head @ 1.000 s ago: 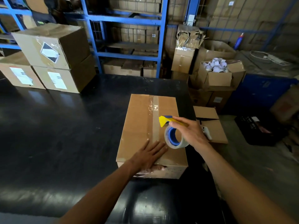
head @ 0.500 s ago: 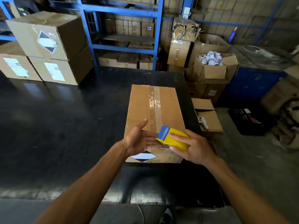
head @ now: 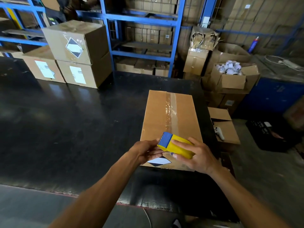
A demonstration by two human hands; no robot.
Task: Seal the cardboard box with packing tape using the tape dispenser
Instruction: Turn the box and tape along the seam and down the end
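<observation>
A closed cardboard box [head: 158, 116] lies on the black table [head: 74, 129], with a strip of clear tape [head: 171, 112] along its top seam. A black and white diamond label [head: 159, 161] shows on its near side. The yellow and blue tape dispenser [head: 174, 145] is held above the box's near edge. My right hand [head: 195, 155] grips the dispenser from the right. My left hand [head: 146, 150] touches the dispenser's blue front end with curled fingers. The tape roll itself is hidden by the dispenser and my hands.
Three stacked sealed boxes [head: 74, 53] stand at the table's far left. Blue shelving [head: 141, 35] runs behind. To the right are open cartons, one with white rolls [head: 230, 68], a low carton with a white controller [head: 219, 131], and a black crate [head: 269, 134].
My right hand lifted the dispenser off the box top and brought it to the near edge. My left hand left the box top and came up to the dispenser's front.
</observation>
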